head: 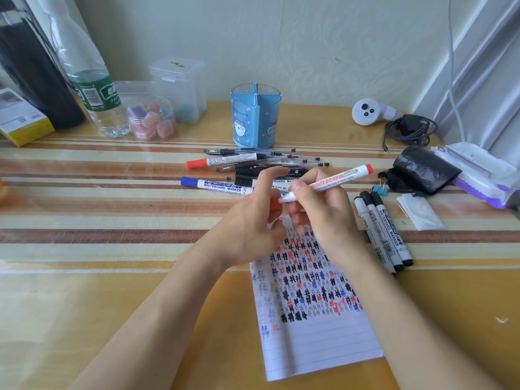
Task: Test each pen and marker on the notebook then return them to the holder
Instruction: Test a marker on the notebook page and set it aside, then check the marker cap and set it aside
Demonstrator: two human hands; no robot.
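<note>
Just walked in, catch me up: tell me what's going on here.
A person's right hand holds a red whiteboard marker above the notebook page, while the left hand pinches its red cap at the tip. The page bears black, blue and red marks. Other pens lie piled before the blue holder; three black markers lie right of the page.

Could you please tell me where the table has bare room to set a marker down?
Widest: the table left of the notebook, in front of the water bottle and jar. Also right of the notebook, this side of the three black markers. Crowded: the pen pile before the blue holder, and around the black pouch.
</note>
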